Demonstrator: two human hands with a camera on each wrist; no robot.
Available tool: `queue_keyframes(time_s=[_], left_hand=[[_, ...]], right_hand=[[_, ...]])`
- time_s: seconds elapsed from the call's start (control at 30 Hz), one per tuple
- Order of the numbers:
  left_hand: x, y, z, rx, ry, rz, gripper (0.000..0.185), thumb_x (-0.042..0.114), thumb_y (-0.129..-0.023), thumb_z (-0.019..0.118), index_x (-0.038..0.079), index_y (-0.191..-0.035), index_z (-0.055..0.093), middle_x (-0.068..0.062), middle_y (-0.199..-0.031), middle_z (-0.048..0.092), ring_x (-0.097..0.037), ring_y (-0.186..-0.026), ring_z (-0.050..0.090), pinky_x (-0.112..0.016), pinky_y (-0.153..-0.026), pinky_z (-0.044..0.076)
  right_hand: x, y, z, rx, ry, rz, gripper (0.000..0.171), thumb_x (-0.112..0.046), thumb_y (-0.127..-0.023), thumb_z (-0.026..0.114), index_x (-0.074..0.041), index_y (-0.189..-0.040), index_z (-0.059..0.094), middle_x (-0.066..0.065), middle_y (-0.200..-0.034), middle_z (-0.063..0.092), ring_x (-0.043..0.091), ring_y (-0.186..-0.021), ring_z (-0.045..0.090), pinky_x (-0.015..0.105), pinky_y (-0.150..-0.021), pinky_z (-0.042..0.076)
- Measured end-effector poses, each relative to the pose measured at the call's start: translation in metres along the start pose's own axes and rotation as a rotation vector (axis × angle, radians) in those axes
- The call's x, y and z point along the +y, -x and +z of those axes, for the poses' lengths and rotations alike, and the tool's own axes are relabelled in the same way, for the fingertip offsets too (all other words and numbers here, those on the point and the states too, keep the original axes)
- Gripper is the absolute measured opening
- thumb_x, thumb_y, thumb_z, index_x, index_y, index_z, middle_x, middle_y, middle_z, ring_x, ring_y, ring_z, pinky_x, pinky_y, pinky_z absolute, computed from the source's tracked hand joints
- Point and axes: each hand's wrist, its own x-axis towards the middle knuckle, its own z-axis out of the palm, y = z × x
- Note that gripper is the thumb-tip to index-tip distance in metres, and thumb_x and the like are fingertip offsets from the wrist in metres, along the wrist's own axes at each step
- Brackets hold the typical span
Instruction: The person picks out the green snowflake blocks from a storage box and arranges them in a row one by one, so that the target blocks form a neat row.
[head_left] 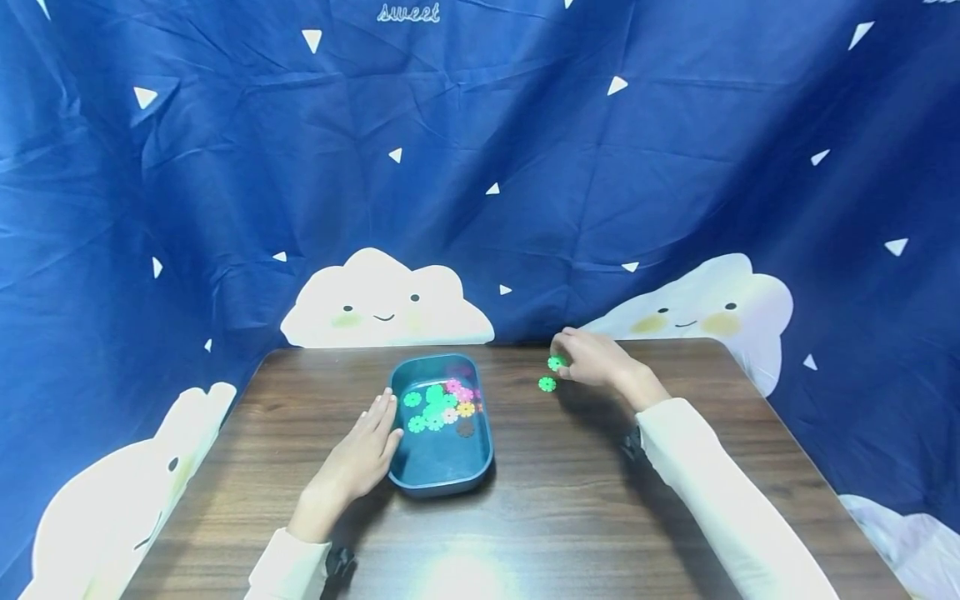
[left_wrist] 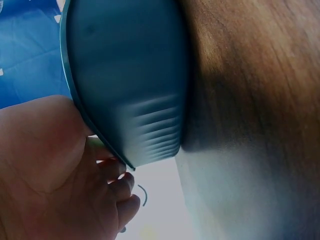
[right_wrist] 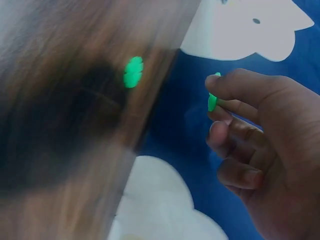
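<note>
My right hand [head_left: 596, 358] pinches a green flower-shaped plastic piece [head_left: 555, 362] between thumb and fingertip, above the far part of the table. In the right wrist view the pinched piece [right_wrist: 212, 102] shows edge-on. Another green flower piece [head_left: 547, 384] lies on the wood just below that hand. To the left stands a dark teal tray [head_left: 442, 462] with several green, pink, orange and brown flower pieces [head_left: 435, 408] in its far half. Along the tray's left rim, my left hand [head_left: 358, 457] rests with its fingers extended; the left wrist view shows it touching the rim [left_wrist: 75, 95].
The brown wooden table [head_left: 555, 517] ends at a blue cloth backdrop [head_left: 525, 125] printed with white clouds and triangles. Dark wrist straps [head_left: 340, 562] show below the white sleeves [head_left: 735, 500]. A bright glare lies on the near table surface.
</note>
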Motion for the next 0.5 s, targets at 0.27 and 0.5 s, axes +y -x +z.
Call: queue_keyframes(time_s=[0.27,0.5], left_hand=[[-0.001,0.000,-0.002,-0.017,-0.013,0.000,0.060,0.033,-0.106,0.037,0.000,-0.154,0.022,-0.015,-0.164,0.017,-0.031,-0.151,0.019,-0.050,-0.122,0.022],[-0.003,-0.001,0.001,-0.033,-0.023,-0.009,0.062,0.037,-0.106,0.033,0.002,-0.155,0.019,-0.013,-0.165,0.014,-0.029,-0.152,0.016,-0.048,-0.123,0.021]], right_hand=[[0.024,0.010,0.020,-0.029,-0.032,0.090,0.025,-0.025,-0.083,0.074,-0.016,-0.105,0.066,-0.002,-0.097,0.059,0.017,-0.083,0.060,0.044,-0.073,0.052],[0.038,0.014,0.036,-0.057,-0.057,0.153,0.027,-0.026,-0.083,0.074,-0.016,-0.107,0.066,0.000,-0.100,0.060,0.020,-0.085,0.060,0.045,-0.073,0.052]])
